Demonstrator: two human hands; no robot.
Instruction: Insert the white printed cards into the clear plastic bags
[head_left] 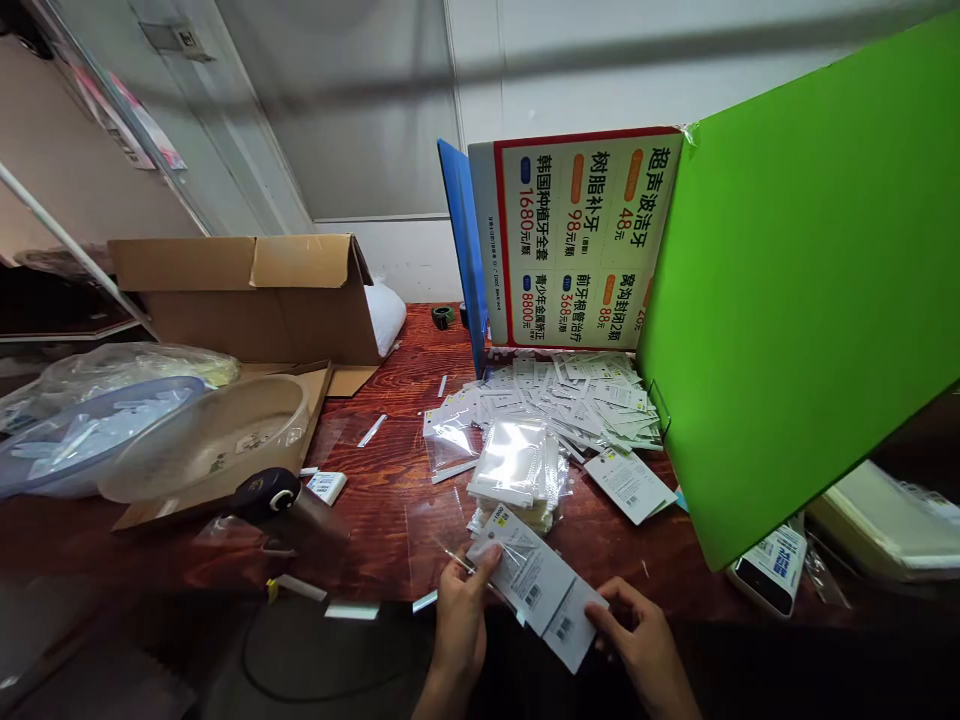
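Near the table's front edge, my left hand (463,622) pinches the upper end of a white printed card (541,585) with barcodes. Clear plastic film, which looks like a bag, lies along the card at those fingers. At the card's lower right end, my right hand (639,630) grips its edge between thumb and fingers. The card is tilted, and it may be more than one layer. Just beyond it sits a stack of clear plastic bags (514,465). A few similar cards (630,485) lie to the right of the stack.
A heap of white cards (577,395) lies behind, bordered by a printed board (581,240) and a leaning green panel (795,280). Left are a translucent bowl (217,440), a cardboard box (247,310) and a dark tape dispenser (266,495). A white device (772,570) sits right.
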